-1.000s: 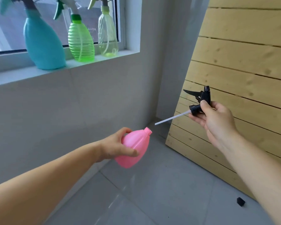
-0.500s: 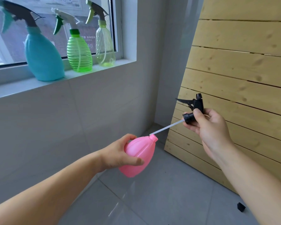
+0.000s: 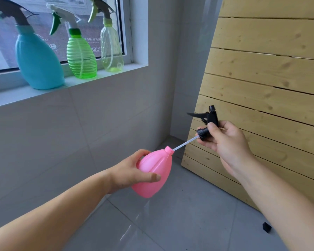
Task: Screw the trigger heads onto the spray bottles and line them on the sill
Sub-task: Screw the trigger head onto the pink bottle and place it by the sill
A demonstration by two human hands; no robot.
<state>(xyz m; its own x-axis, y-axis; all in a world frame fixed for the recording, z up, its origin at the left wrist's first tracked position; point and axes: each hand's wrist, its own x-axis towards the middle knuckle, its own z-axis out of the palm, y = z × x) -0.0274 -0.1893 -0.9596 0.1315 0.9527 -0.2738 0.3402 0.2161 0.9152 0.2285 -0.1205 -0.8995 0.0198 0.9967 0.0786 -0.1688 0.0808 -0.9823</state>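
Note:
My left hand (image 3: 132,172) grips a pink spray bottle (image 3: 156,169), tilted so its open threaded neck faces up and right. My right hand (image 3: 225,142) holds a black trigger head (image 3: 208,122) by its collar. The head's thin white dip tube (image 3: 184,144) slants down-left, and its tip is at the mouth of the pink bottle. On the white window sill (image 3: 11,96) stand three bottles with trigger heads on: a teal one (image 3: 36,64), a ribbed green one (image 3: 81,57) and a clear pale one (image 3: 111,49).
A slatted wooden panel (image 3: 261,78) leans against the wall at the right. A small black piece (image 3: 266,227) lies on the grey tiled floor (image 3: 179,214). A grey tiled wall runs below the sill.
The trigger head moved down-left toward the pink bottle. Its tube tip, clear of the neck a second ago, now sits in the bottle's mouth. My view tilted a little downward.

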